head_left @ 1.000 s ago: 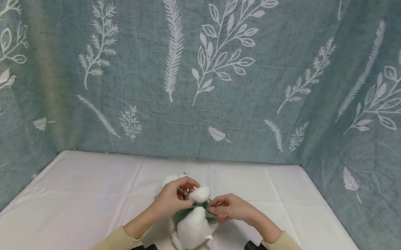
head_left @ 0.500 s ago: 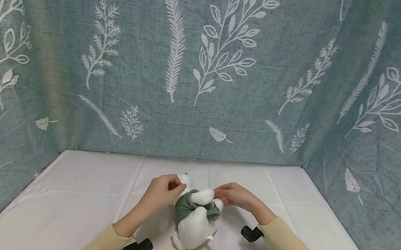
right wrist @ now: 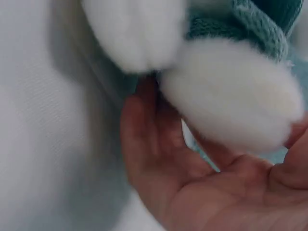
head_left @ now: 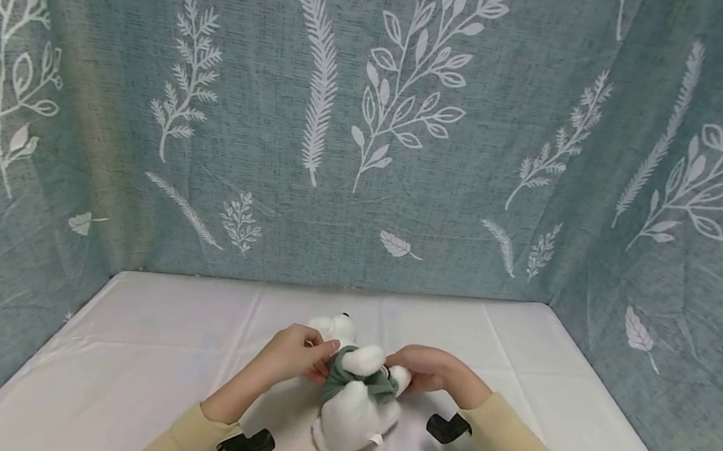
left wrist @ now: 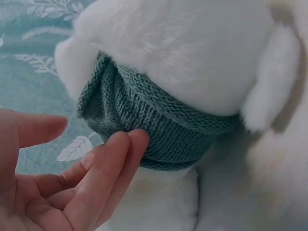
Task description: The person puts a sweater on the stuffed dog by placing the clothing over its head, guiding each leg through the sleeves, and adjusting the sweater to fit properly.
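Note:
A white plush bear (head_left: 351, 419) in a green knitted sweater (left wrist: 163, 120) lies in front of me, head toward the far side, its dark nose showing. My left hand (head_left: 296, 355) is by its head and shoulder. In the left wrist view the fingers are nearly straight, two fingertips at the sweater and the thumb held apart. On the other side my right hand (head_left: 428, 372) is around the bear's fuzzy paw (right wrist: 236, 94). Its fingers pass behind the paw, where their tips are hidden, and the thumb is at the paw's far end.
The bear is on a white cloth-covered table (head_left: 176, 353). A blue-green curtain (head_left: 334, 237) with white leaf prints rises behind and at both sides. Black wrist mounts (head_left: 247, 446) are on both cuffs, and a small white tag (head_left: 376, 439) sticks out from the bear.
Both hands let go of the sweater's middle and moved apart. The left hand then came back to the bear's shoulder, the right dropped around the paw, and the bear shifted slightly right.

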### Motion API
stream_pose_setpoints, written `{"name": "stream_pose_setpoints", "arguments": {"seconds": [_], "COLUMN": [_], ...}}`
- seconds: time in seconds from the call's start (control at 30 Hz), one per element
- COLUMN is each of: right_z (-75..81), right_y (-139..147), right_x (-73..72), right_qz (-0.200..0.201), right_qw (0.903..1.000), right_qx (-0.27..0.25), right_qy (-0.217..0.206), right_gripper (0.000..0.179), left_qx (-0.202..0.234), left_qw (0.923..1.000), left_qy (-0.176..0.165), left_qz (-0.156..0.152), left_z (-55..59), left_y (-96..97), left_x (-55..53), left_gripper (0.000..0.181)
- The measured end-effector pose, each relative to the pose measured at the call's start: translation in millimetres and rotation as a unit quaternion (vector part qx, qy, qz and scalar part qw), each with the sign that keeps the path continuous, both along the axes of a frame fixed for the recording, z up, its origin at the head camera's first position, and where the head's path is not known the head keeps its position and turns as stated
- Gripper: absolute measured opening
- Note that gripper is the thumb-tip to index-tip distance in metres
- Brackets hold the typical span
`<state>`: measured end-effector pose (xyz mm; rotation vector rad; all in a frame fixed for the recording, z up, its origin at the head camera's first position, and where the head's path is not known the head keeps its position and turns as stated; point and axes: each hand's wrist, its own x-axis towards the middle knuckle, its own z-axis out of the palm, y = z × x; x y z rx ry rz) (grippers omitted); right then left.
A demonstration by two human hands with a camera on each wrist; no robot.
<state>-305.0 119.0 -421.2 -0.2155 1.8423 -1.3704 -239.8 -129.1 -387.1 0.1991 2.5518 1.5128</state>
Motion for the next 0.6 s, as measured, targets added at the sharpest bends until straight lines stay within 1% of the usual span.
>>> {"name": "stream_pose_setpoints", "arguments": {"seconds": [0.07,0.13,0.17,0.23,0.33,0.43,0.53,0.6], "right_z": [0.7,2.1,2.9,4.7,9.9,15.4,18.8,18.8], "right_y": [3,5,5,4,-1,-8,-16,-19], "right_x": [1.5,3.0,4.1,6.5,11.1,15.2,18.6,20.8], "right_qz": [0.009,0.01,0.007,-0.016,-0.08,-0.143,-0.192,-0.217], "right_qw": [0.9998,0.9993,0.9989,0.9981,0.9938,0.9823,0.9644,0.9503], "right_qx": [-0.018,-0.037,-0.046,-0.058,-0.053,-0.025,-0.011,-0.013], "right_qy": [-0.006,-0.005,-0.002,0.011,0.056,0.118,0.181,0.223], "right_gripper": [0.038,0.037,0.037,0.038,0.043,0.043,0.038,0.035], "left_qx": [0.019,0.028,0.025,0.01,-0.021,-0.06,-0.077,-0.072], "left_qw": [0.9998,0.9995,0.9996,0.9997,0.999,0.9963,0.9929,0.9905], "left_qy": [-0.011,-0.011,-0.007,0.002,0.016,0.041,0.072,0.097], "left_qz": [0.004,0.01,0.014,0.024,0.037,0.046,0.056,0.066], "left_z": [-0.4,0.2,1.1,4.0,10.5,16.4,18.9,17.4], "left_y": [1.3,1.9,2.1,2.7,3.4,4.6,7.2,9.2], "left_x": [-3.1,-4.6,-5.3,-7.8,-11.6,-16.6,-18.9,-19.5], "left_gripper": [0.039,0.04,0.04,0.04,0.04,0.037,0.033,0.03]}}
